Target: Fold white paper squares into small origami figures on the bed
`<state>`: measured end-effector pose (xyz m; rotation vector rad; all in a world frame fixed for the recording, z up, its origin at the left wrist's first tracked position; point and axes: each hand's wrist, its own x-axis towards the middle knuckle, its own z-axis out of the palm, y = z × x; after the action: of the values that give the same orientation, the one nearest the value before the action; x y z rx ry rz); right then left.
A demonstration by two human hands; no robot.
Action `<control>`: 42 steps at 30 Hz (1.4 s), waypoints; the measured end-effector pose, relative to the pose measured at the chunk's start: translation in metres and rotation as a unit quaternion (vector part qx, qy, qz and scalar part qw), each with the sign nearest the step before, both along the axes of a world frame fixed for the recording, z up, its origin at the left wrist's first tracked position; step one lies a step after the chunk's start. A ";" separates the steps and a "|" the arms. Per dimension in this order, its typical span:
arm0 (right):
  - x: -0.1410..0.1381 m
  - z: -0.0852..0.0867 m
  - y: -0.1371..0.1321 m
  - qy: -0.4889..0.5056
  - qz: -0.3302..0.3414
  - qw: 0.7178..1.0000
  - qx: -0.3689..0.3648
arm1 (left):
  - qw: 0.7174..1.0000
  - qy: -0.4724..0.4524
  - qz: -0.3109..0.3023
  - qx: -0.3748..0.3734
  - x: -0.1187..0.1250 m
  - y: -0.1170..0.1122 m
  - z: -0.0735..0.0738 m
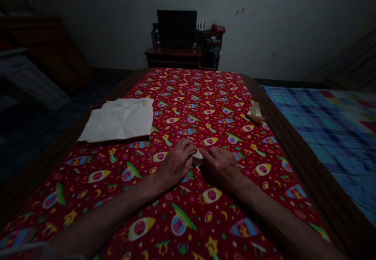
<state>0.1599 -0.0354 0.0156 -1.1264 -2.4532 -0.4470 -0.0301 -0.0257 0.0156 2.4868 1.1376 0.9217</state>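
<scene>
A small folded piece of white paper [197, 159] lies on the red patterned cloth, between my two hands. My left hand [178, 159] has its curled fingers closed on the paper's left side. From the other side, my right hand [221, 161] grips it with thumb and fingers drawn together. Much of the paper is hidden beneath the fingers. Off to the left rests a stack of white paper sheets [120, 120], the top one marked with creases. A folded paper boat [255, 113] sits near the cloth's right edge.
The red cloth [188, 85] covers a long table with a dark wooden edge [320, 181]. Beyond its far end stand a monitor [176, 26], a desk [173, 54] and a red telephone [217, 28]. A blue checked sheet [320, 127] spreads to the right.
</scene>
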 end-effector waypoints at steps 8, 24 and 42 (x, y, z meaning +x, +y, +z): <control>0.006 -0.004 -0.003 -0.017 0.037 0.999 -0.010 | 0.996 0.049 -0.080 0.011 -0.008 -0.002 -0.001; 0.007 -0.002 -0.010 0.080 0.060 0.992 -0.073 | 0.996 -0.052 -0.052 -0.054 -0.005 -0.003 -0.001; 0.009 0.010 -0.012 0.079 0.121 0.972 -0.184 | 0.991 0.018 -0.068 -0.112 -0.008 0.005 0.003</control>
<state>0.1694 -0.0477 0.0260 -0.9339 -2.5465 0.1728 -0.0386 -0.0208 0.0189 2.3713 1.0063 0.6756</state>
